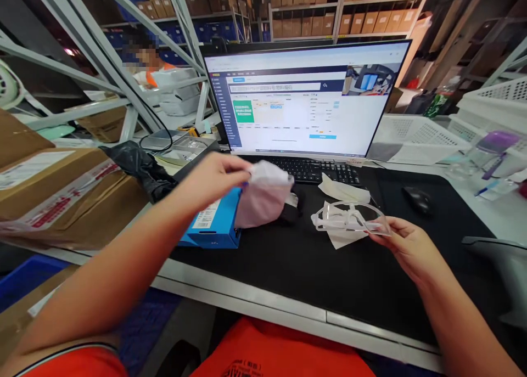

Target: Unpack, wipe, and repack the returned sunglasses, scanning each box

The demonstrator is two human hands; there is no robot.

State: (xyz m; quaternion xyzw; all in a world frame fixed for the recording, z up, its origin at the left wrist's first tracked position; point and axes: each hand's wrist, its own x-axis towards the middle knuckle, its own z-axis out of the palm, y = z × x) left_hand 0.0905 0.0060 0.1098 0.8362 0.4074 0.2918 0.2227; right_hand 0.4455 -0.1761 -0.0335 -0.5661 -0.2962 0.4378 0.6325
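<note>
My left hand (225, 175) pinches a pale pinkish-white cloth pouch (263, 198) by its upper corner, so that it hangs in front of a blue box (218, 229) with a white label. My right hand (401, 237) holds clear safety glasses (354, 219) by one side, above the black mat. Beneath the glasses lies a whitish cloth (346, 238) with a zigzag edge. A folded off-white piece (343, 190) rests just behind them, near the keyboard (307, 169). A dark object (291, 209) is partly hidden behind the pouch.
A monitor (304, 102) stands behind the keyboard. To the right are a mouse (416, 200), a white basket (415, 138), and a grey scanner-like device (502, 262). On the left sit a taped carton (69, 196) and black plastic (142, 168). A co-worker (148, 64) is beyond the metal frame.
</note>
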